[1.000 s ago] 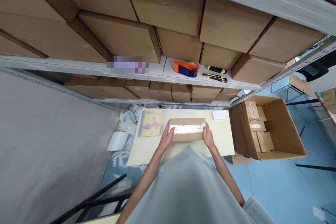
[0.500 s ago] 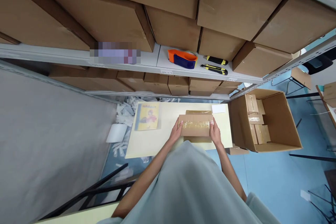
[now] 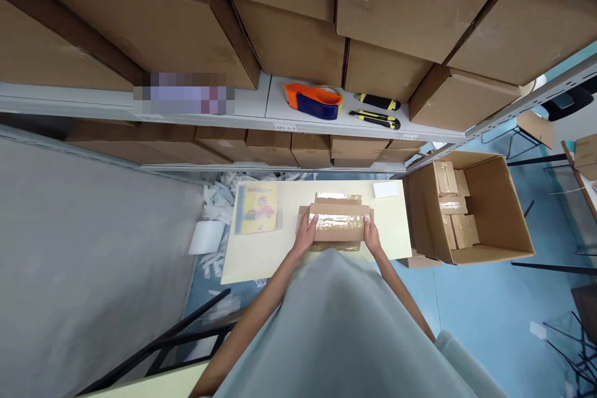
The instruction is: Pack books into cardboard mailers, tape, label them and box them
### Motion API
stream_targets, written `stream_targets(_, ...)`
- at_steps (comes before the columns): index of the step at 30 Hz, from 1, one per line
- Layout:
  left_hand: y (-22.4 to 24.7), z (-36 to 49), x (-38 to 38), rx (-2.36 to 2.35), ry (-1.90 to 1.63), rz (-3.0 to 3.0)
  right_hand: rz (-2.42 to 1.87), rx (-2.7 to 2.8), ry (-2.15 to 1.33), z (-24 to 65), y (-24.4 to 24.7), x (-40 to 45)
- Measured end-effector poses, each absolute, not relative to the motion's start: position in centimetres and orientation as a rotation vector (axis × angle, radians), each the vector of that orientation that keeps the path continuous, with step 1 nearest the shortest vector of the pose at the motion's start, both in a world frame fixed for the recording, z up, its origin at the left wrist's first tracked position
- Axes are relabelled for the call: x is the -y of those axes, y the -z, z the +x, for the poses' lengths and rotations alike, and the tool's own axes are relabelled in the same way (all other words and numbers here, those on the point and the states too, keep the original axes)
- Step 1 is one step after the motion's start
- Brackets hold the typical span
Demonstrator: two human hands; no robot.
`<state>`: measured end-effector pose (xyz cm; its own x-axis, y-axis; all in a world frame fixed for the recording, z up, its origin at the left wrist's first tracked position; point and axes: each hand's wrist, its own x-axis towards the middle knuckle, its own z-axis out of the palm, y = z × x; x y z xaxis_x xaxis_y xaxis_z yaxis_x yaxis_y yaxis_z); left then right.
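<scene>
A taped cardboard box is held between both hands over the pale yellow table. My left hand grips its left end, and my right hand grips the right end. Shiny clear tape runs across its upper face. Beneath or behind it other cardboard with tape shows past its back and front edges. A yellow and blue booklet lies at the table's left. A white paper rests at the back right corner.
An open large carton with several small boxes stands right of the table. On the shelf above sit an orange and blue tape dispenser and black-yellow cutters. White scraps lie at the left.
The view has shifted slightly. Both hands and the held box have moved a little left over the table, and more cardboard now shows at the box's sides.
</scene>
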<state>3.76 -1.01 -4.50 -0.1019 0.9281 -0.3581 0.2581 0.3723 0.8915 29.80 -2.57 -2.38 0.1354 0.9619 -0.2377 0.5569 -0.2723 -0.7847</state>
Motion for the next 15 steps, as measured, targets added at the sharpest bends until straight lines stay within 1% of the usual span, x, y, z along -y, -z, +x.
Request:
stream_targets(5, 5.5, 3.6, 1.0, -1.634, -0.811, 1.059, -1.844, 1.347, -1.072, 29.3, 2.0, 2.3)
stream_targets(10, 6.0, 2.9, 0.8, -1.65, -0.825, 1.11, -1.829, 1.286, -0.994, 28.6, 2.3, 2.7)
stream_targets(15, 5.2, 2.1, 0.9, -1.723, -0.655, 1.193, -1.873, 1.219, -1.029, 28.0, 3.7, 2.9)
